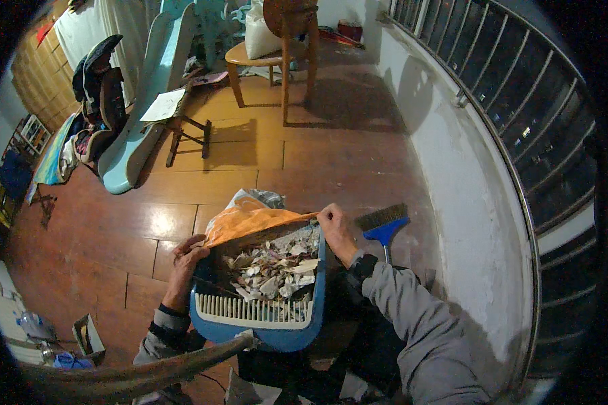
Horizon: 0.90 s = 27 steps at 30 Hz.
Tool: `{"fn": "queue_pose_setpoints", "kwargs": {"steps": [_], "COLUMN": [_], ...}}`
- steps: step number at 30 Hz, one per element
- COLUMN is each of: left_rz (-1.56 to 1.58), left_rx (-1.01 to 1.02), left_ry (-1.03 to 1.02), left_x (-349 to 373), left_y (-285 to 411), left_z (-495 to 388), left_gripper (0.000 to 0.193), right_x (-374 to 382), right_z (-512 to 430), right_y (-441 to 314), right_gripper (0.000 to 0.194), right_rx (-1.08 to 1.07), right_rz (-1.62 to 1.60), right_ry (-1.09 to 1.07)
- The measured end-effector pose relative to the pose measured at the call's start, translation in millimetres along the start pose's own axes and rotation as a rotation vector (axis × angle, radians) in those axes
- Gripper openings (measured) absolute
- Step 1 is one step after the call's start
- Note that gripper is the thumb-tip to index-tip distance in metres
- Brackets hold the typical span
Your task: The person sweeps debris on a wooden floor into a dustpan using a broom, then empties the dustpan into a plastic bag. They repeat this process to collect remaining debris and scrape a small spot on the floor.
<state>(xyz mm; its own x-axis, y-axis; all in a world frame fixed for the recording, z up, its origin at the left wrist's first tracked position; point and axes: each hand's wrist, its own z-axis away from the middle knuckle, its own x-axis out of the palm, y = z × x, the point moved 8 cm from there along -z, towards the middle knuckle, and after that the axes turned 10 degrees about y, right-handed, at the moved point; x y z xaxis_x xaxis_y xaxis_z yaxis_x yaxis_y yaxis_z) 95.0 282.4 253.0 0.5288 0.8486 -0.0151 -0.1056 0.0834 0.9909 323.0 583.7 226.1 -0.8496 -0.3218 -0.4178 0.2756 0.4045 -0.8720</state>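
A blue dustpan with a cream comb strip lies in front of me, heaped with paper-like scraps and debris. An orange plastic bag is drawn over its far edge. My left hand pinches the bag's left edge at the pan's left corner. At the right corner, my right hand is closed on the other end of the bag's edge. The dustpan's long handle runs toward the lower left. Right of my right hand, a broom with a blue head rests on the floor, its bristles pointing away.
A low white wall with metal railings runs along the right. Farther ahead stand a wooden chair bearing a white sack, a small folding stool and a light-blue slide. A plastic bottle is at lower left.
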Motion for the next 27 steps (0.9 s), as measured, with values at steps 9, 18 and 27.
{"fn": "queue_pose_setpoints", "kwargs": {"steps": [9,18,27], "left_rz": [-0.278,-0.494,-0.270], "left_rx": [-0.019,0.335,0.220], "left_ry": [-0.053,-0.023,-0.194], "left_x": [-6.0,-1.1,18.4], "left_y": [-31.7,1.1,2.3], "left_z": [-14.8,-16.3,-16.1], "left_gripper": [0.036,0.022,0.020], "right_x": [8.8,-7.3,-20.4], "right_z": [-0.3,4.6,19.3], "right_y": [6.2,-9.8,-31.8], "right_gripper": [0.022,0.012,0.009], "right_rx": [0.113,-0.017,-0.301], "right_rz": [-0.064,0.082,0.361], "right_ry": [0.101,-0.023,0.276]}}
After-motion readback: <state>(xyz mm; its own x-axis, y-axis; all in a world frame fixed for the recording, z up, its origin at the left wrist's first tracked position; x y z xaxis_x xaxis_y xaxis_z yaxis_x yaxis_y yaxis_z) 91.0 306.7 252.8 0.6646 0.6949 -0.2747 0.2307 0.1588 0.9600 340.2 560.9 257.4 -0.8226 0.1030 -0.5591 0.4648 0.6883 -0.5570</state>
